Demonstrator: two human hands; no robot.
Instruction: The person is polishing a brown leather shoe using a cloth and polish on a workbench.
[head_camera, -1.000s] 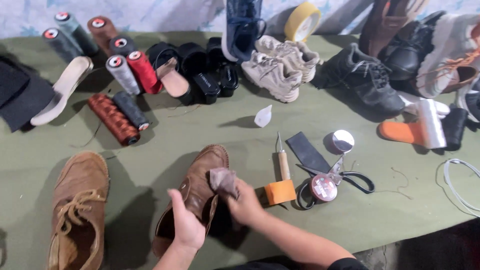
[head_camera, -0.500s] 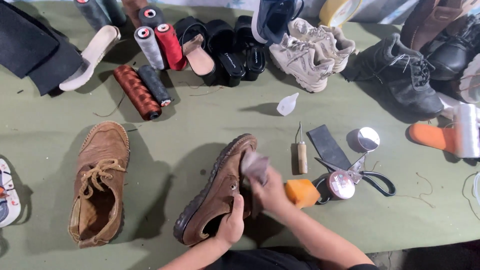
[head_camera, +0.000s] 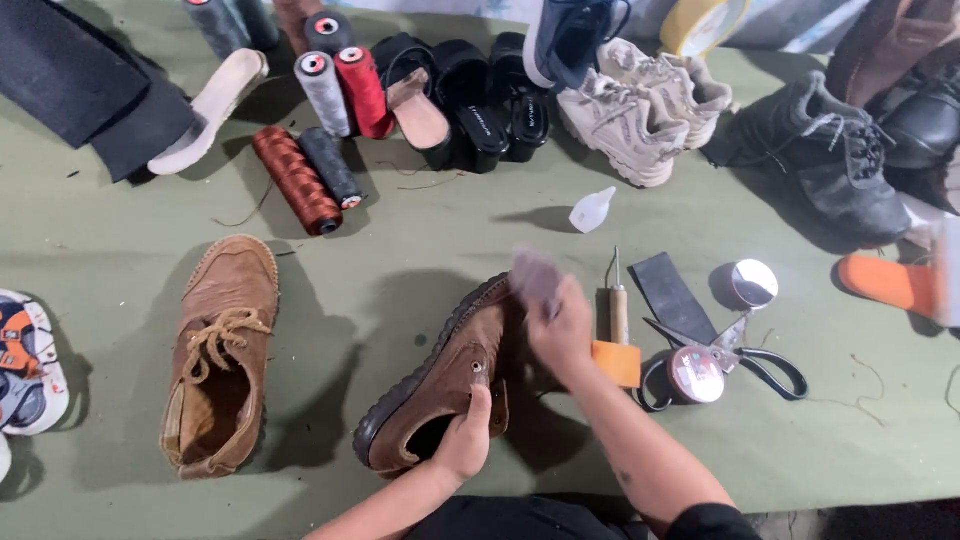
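Two brown suede shoes (head_camera: 440, 385) (head_camera: 222, 350); two beige sneakers (head_camera: 640, 110); six thread spools (head_camera: 330, 110); one scissors (head_camera: 740, 355); one awl (head_camera: 617, 305); one orange block (head_camera: 617, 363).

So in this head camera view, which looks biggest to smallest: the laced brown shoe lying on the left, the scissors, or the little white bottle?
1. Laced brown shoe
2. Scissors
3. Small white bottle, though it lies farther from the camera.
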